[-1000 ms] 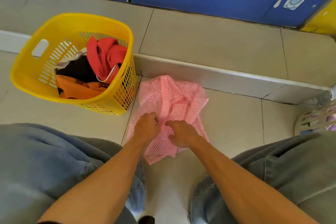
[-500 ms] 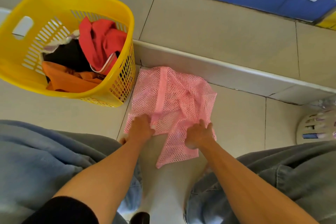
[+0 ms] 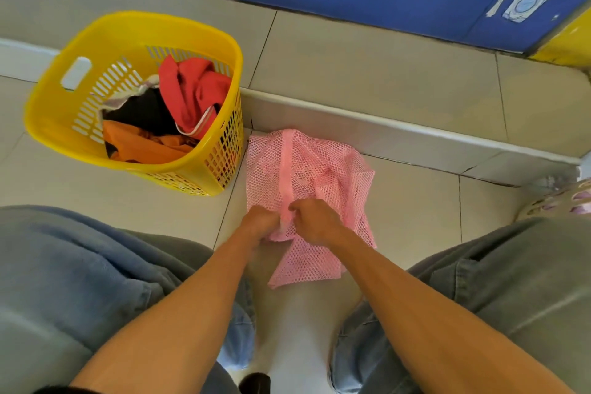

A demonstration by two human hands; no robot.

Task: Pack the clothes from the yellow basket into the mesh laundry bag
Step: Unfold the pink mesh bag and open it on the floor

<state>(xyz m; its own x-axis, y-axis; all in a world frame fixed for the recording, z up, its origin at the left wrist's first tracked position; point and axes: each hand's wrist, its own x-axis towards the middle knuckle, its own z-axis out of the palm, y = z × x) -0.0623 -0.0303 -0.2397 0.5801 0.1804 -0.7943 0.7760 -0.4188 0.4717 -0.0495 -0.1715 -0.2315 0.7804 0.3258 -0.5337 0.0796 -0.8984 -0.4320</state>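
Pink mesh bag (image 3: 315,169) beside yellow basket (image 3: 204,38)

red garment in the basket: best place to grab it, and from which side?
Probably the bunched upper fold of the red garment, taken from straight above. It lies topmost in the yellow basket, heaped against the far right wall over the black and orange clothes, so the crest is exposed while the walls block side approaches. Both hands are now on the pink mesh laundry bag.
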